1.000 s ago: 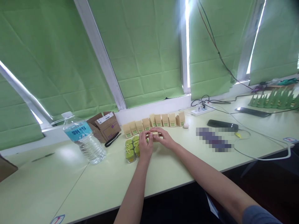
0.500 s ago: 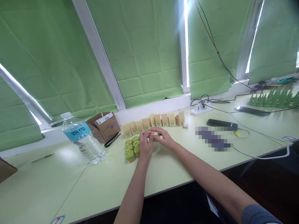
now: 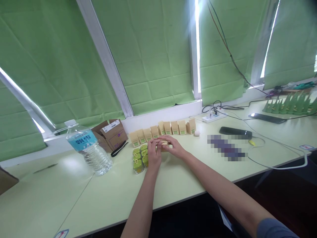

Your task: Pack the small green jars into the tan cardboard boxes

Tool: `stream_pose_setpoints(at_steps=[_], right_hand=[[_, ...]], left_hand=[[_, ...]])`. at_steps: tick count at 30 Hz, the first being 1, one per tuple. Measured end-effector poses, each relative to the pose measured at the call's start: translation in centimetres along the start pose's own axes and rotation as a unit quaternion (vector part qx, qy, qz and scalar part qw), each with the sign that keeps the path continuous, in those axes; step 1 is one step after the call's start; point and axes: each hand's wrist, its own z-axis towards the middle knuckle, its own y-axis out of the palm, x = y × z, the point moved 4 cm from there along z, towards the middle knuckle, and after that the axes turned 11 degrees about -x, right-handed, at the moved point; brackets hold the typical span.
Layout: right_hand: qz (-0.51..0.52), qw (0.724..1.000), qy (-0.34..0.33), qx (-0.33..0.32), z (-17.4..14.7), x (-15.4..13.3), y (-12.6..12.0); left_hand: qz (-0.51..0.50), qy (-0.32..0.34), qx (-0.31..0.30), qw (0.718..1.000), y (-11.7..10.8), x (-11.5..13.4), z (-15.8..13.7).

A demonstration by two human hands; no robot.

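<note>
My left hand [image 3: 155,153] and my right hand [image 3: 174,147] come together over the table, fingers closed around a small kraft paper box [image 3: 165,144]. Fingers cover much of that box. Close by on the left, several small clear jars with green lids [image 3: 138,163] stand in a tight group, partly behind my left hand. Beyond my hands, a row of small kraft paper boxes with green labels [image 3: 174,128] stands upright along the wall side.
A large water bottle [image 3: 89,148] and an open cardboard box [image 3: 111,135] stand to the left, with a black strap [image 3: 119,149] beside them. To the right lie a small white object [image 3: 197,133], a black phone-like device [image 3: 235,132], a power strip [image 3: 214,115] and loose cables.
Both hands stay in nearly the same place, still on the kraft paper box. Only a slight shift of the fingers shows.
</note>
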Motion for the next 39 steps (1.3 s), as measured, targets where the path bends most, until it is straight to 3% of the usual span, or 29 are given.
stream_pose_setpoints(at_steps=[10, 17, 21, 25, 28, 30, 34, 37, 39], right_hand=[[-0.001, 1.0, 0.015, 0.025, 0.1, 0.6, 0.2], [-0.01, 0.997, 0.07, 0.036, 0.1, 1.4, 0.1], [-0.016, 0.986, 0.156, 0.063, 0.0, 3.0, -0.7], [-0.043, 0.946, 0.308, 0.093, -1.0, 5.9, -2.2], [-0.045, 0.928, 0.334, 0.157, -1.7, 7.3, -3.4], [-0.052, 0.931, 0.305, 0.193, -1.7, 7.5, -3.8], [-0.102, 0.938, 0.232, 0.237, -1.3, 6.3, -4.0], [-0.082, 0.952, 0.205, 0.213, -1.2, 5.0, -3.4], [-0.056, 0.962, 0.212, 0.164, -1.1, 4.5, -2.7]], left_hand=[[-0.008, -0.005, 0.016, 1.0, 0.1, -0.3, -0.1], [0.026, 0.021, 0.017, 0.999, 0.1, 0.3, -0.1], [0.049, 0.031, 0.038, 0.998, 0.0, 0.9, -0.2], [0.061, 0.041, 0.04, 0.996, 0.1, 1.3, -0.2], [0.045, 0.04, 0.027, 0.998, 0.2, 1.5, -0.3], [0.026, 0.034, -0.022, 0.999, 0.6, 1.6, -0.4], [0.008, 0.013, -0.222, 0.975, 2.4, 1.9, -1.3], [0.009, -0.028, -0.346, 0.938, 3.8, 1.7, -2.3], [0.012, -0.053, -0.388, 0.92, 4.4, 1.3, -2.8]])
